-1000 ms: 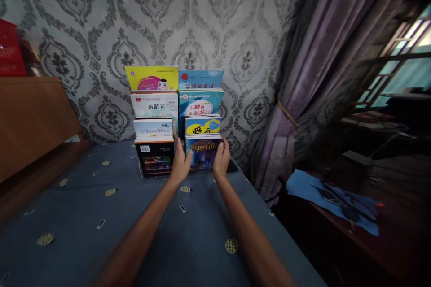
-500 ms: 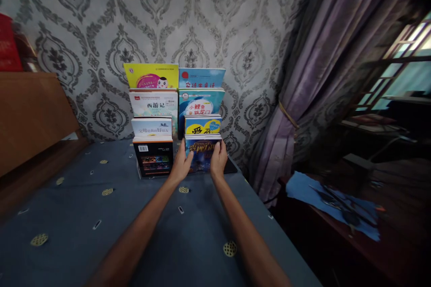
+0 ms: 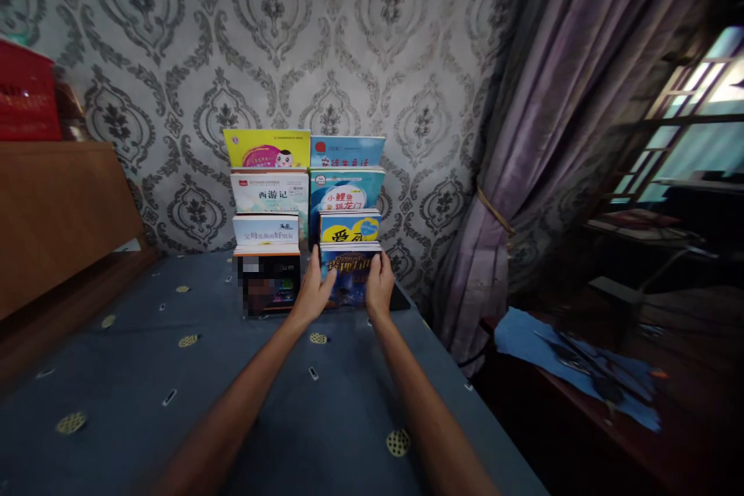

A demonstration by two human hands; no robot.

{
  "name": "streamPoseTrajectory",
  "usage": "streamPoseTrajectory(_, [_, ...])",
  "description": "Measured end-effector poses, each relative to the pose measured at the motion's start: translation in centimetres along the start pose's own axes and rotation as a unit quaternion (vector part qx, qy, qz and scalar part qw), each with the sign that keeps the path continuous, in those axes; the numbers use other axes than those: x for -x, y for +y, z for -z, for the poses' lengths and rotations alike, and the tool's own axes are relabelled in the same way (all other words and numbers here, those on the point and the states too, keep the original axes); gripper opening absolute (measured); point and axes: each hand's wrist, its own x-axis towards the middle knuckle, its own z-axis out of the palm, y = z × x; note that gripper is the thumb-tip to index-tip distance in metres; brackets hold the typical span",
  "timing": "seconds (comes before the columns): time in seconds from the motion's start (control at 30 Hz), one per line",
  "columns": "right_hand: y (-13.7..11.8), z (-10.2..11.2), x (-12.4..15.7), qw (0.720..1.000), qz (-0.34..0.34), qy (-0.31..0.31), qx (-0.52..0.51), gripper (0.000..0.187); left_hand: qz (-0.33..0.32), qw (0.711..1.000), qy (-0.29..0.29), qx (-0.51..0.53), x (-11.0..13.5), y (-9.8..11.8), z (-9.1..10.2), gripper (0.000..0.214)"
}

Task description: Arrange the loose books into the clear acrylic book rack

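Observation:
Two columns of books stand upright in stepped rows, taller ones at the back. At the front right, a dark blue book with gold lettering is held between my two hands. My left hand grips its left edge, thumb on the cover. My right hand clasps the right edge the same way. Right behind it stands a yellow and blue book, then a teal book and a light blue one. In the left column are a black book, a pale book, a white book and a yellow-green book.
The books stand on a dark blue patterned cloth against a patterned wall. A wooden cabinet with a red box is at left. To the right hang a purple curtain and a blue cloth with dark tools on it.
The view has tilted slightly, so the books and hands appear a little lower. Both hands keep the same hold on the dark blue book.

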Motion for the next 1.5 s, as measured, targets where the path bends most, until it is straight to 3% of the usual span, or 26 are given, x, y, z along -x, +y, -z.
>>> streamPoseTrajectory(0.2, [-1.1,0.4,-3.4,0.999,0.047,-0.002,0.025,0.062,-0.037,0.999,0.008,-0.019,-2.7,1.4,1.0,0.075])
streamPoseTrajectory(0.47, [-2.6,-0.2,-8.3,0.995,0.051,-0.066,0.063,0.069,-0.011,1.000,0.028,0.000,-7.1,2.7,1.5,0.073])
streamPoseTrajectory(0.77, [-2.4,-0.7,-7.9,0.990,0.095,-0.091,0.055,0.060,-0.088,0.995,-0.001,-0.045,-7.2,2.6,1.4,0.067])
streamPoseTrajectory(1.0, [-2.5,-0.7,-7.5,0.990,0.101,-0.067,0.067,0.058,-0.108,0.992,0.004,-0.065,-7.4,2.4,1.5,0.062])
streamPoseTrajectory(1.17, [-2.7,-0.3,-7.6,0.989,0.094,-0.088,0.072,0.059,-0.118,0.989,-0.012,-0.091,-6.8,3.1,1.8,0.065])
streamPoseTrajectory(1.3, [-3.8,0.0,-8.7,0.983,0.137,-0.083,0.085,0.060,-0.187,0.970,-0.015,-0.155,-7.1,5.3,4.1,0.063])
streamPoseTrajectory(1.4, [-6.0,-0.4,-10.0,0.966,0.221,-0.073,0.114,0.055,-0.254,0.939,0.012,-0.234,-9.0,7.6,7.8,0.055])
streamPoseTrajectory(1.5, [-9.1,-1.7,-11.0,0.931,0.302,-0.096,0.183,0.048,-0.254,0.899,0.034,-0.355,-11.9,9.2,11.9,0.053])
